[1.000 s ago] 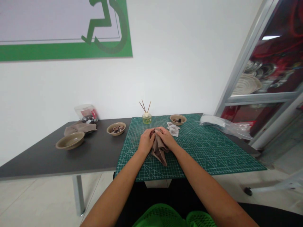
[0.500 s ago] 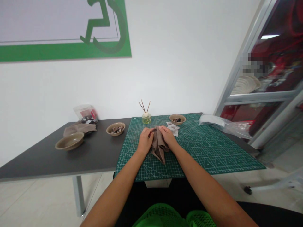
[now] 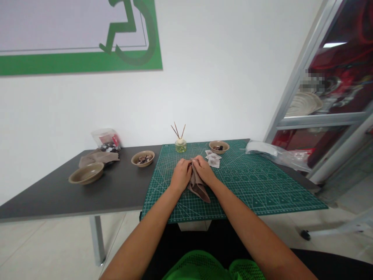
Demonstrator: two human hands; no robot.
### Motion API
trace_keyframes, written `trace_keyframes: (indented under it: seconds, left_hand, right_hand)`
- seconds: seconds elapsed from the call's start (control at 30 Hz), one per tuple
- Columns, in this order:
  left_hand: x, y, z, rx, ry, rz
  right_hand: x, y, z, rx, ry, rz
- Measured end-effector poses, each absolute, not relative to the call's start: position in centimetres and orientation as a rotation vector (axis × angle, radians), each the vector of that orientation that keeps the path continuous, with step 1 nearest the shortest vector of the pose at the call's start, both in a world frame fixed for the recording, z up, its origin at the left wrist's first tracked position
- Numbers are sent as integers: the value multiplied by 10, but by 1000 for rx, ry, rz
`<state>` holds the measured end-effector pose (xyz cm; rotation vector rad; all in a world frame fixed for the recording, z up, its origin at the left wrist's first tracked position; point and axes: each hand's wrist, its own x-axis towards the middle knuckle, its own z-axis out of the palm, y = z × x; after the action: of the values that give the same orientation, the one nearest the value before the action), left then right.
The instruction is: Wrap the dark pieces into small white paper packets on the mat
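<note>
My left hand [image 3: 181, 173] and my right hand [image 3: 204, 170] are close together over the green cutting mat [image 3: 250, 186]. Between them is a brown cloth [image 3: 198, 187], gripped by the fingers of both hands near its top. Its loose folds hang toward me over the mat. Whether something small is wrapped in the cloth under my fingers I cannot make out. Just beyond my right hand lie several small white packets [image 3: 214, 160]. Behind these stands a tan bowl [image 3: 219, 147] with a few dark pieces in it.
A reed diffuser [image 3: 180, 146] stands at the mat's back. On the dark table [image 3: 122, 194], to the left, are a bowl of mixed pieces [image 3: 142, 158], a larger tan bowl [image 3: 86, 174], another brown cloth [image 3: 99, 157] and a clear tub [image 3: 106, 140]. A plastic bag [image 3: 276, 153] lies at the right edge.
My fingers have shifted on the cloth, and both hands have closed nearer over its top. Its hanging tip has swung slightly right. The bowls and packets stay where they were.
</note>
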<state>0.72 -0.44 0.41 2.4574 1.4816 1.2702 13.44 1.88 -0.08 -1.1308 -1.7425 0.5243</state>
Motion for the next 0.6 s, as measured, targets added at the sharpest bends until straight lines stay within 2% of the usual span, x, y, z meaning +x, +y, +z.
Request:
trace_keyframes:
  seconds: [0.3,0.6]
  left_hand:
    - [9,-7,8,2629,1462,1169]
    - [3,-5,8,2516,1423,1332]
  right_hand:
    - [137,19,0,-1363,-1810,310]
    - [134,19,0,-1074,-1784,564]
